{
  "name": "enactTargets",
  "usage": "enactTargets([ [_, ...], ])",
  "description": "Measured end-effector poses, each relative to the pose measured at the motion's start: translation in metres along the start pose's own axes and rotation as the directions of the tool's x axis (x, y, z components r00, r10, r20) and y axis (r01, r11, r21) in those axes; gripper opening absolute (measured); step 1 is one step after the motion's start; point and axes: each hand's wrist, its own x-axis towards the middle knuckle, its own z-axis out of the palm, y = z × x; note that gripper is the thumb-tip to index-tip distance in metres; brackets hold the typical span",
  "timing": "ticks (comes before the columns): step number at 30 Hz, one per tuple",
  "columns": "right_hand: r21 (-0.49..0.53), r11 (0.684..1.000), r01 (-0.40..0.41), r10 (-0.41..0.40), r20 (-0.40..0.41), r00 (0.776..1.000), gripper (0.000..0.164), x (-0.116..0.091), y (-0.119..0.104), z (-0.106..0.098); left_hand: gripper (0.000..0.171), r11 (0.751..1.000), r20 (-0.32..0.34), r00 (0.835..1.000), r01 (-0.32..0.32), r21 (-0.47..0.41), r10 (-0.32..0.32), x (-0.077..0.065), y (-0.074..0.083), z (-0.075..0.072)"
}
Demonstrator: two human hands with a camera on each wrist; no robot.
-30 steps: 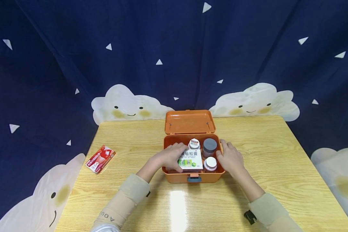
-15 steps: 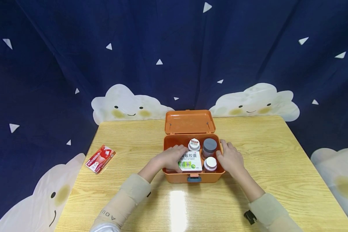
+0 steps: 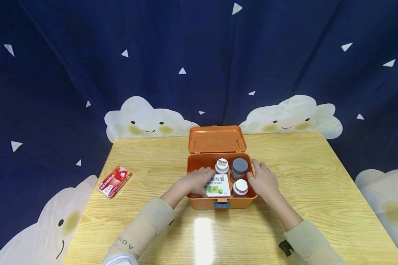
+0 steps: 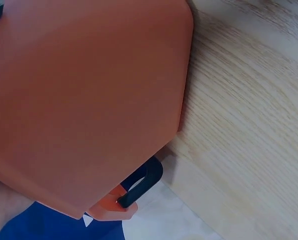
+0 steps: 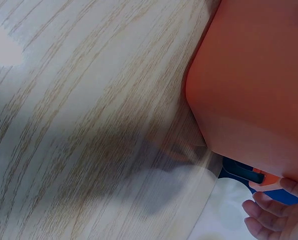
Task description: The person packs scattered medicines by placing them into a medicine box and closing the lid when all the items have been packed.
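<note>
In the head view an orange medicine chest (image 3: 202,201) stands on the table with its lid swung back. My left hand (image 3: 195,182) reaches over its left side and pinches a white medicine box (image 3: 219,187) with green print, thumb at the near edge and fingers at the far edge. That box lies flat inside the chest. My right hand (image 3: 264,181) holds the chest's right rim, thumb at the inner side and fingers outside. In the right wrist view several fingers (image 5: 268,210) show below the orange wall. The left wrist view shows mostly the chest's side (image 4: 99,100).
Inside the chest stand a white bottle (image 3: 222,166), a grey-capped jar (image 3: 240,167) and another white-capped bottle (image 3: 240,187). A red medicine box (image 3: 115,181) lies at the table's left. A dark blue curtain (image 3: 212,55) hangs behind the wooden table (image 3: 305,165).
My left hand has moved the white medicine box slightly toward me, to the left and lower in the chest. The right hand has stayed at the rim.
</note>
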Motion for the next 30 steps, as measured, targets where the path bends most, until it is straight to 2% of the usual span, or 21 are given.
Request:
enactTargets([
  [17,0.010,1.000,-0.005,0.005,0.016,1.000,0.050,0.000,0.001,0.000,0.082,0.994,0.044,0.998,0.049,0.102,-0.054,0.008,0.005,0.011],
  [30,0.011,1.000,-0.003,0.003,0.020,1.000,0.050,0.001,0.002,0.001,0.074,0.992,0.078,0.994,0.062,0.106,-0.070,0.011,0.008,0.015],
])
